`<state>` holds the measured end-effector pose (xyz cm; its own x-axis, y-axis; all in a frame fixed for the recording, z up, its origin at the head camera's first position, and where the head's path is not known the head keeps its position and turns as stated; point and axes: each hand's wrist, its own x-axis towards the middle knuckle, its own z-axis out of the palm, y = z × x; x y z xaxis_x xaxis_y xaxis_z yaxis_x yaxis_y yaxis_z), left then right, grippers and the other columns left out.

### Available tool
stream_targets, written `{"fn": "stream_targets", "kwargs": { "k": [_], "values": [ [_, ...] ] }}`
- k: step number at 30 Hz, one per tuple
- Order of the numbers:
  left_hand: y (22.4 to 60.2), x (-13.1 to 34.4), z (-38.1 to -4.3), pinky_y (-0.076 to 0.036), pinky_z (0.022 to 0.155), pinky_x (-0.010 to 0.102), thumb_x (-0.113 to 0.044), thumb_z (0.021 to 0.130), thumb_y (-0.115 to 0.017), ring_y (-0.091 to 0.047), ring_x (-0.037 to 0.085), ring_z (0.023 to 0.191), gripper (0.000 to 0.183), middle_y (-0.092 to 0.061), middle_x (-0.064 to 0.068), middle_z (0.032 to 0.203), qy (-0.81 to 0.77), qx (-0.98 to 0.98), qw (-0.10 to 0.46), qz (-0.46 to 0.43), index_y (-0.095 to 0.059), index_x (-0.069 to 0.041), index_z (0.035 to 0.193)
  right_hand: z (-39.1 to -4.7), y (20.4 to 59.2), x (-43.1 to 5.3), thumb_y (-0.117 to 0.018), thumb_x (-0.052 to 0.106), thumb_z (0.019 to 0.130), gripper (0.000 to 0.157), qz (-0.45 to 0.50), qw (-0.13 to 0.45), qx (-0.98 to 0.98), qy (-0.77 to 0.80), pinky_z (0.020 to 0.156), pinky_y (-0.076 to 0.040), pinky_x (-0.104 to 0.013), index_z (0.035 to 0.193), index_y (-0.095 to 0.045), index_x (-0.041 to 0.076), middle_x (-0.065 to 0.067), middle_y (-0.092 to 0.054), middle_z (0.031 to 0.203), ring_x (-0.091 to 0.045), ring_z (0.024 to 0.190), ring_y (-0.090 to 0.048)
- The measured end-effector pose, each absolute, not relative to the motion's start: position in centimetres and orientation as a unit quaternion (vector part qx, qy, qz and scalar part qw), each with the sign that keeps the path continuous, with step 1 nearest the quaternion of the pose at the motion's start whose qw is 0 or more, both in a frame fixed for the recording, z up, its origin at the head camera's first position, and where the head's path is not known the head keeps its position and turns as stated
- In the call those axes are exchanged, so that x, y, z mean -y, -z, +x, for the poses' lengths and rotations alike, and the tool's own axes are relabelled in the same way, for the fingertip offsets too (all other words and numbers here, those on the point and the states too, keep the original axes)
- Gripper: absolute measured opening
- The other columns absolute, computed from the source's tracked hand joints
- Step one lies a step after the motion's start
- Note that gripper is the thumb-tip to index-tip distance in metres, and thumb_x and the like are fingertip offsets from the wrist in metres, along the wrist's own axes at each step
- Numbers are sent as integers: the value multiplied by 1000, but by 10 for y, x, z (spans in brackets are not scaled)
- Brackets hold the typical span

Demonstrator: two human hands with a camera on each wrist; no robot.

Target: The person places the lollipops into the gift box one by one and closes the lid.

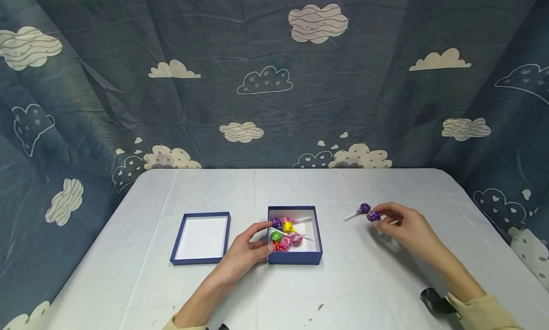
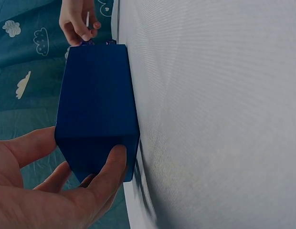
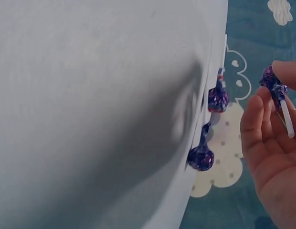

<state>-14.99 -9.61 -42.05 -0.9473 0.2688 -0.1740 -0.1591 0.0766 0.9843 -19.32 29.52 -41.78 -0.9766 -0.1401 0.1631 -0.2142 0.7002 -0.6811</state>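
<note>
An open blue box [image 1: 296, 258] with a white inside stands at mid-table, holding several wrapped lollipops [image 1: 288, 227] in purple, pink, yellow, green and red. My left hand [image 1: 246, 251] holds the box at its left end. In the left wrist view, its fingers [image 2: 114, 164] lie against the blue end wall and at the upper edge. To the right of the box, my right hand [image 1: 403, 227] pinches a purple-wrapped lollipop [image 3: 273, 83] between thumb and fingers, white stick toward the palm. Two more purple lollipops [image 3: 201, 157] lie on the cloth in the right wrist view.
A blue-edged lid [image 1: 200, 238] with a white inside lies left of the box. White cloth [image 1: 343, 282] covers the table. Behind hangs a dark curtain [image 1: 214, 110] with cloud prints. Small brown marks [image 1: 320, 307] show near the front.
</note>
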Motion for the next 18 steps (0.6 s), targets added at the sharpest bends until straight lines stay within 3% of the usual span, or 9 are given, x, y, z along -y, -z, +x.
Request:
{"fn": "stream_targets", "kwargs": {
  "k": [9, 18],
  "values": [
    [422, 96, -150, -52, 89, 44, -5, 90, -67, -51, 35, 124, 58, -33, 22, 152, -676, -719, 159, 34, -49, -13, 144, -190, 416, -283, -74, 12, 89, 38, 137, 62, 908, -391, 68, -52, -24, 125, -63, 7, -7, -67, 106, -15, 80, -61],
    [420, 96, -150, -53, 88, 43, -6, 90, -66, -54, 33, 121, 58, -39, 24, 148, -679, -715, 160, 42, -48, -12, 144, -189, 413, -274, -75, 12, 88, 32, 145, 69, 902, -400, 65, -52, -24, 119, -68, 10, -2, -68, 98, -15, 79, -60]
  ]
}}
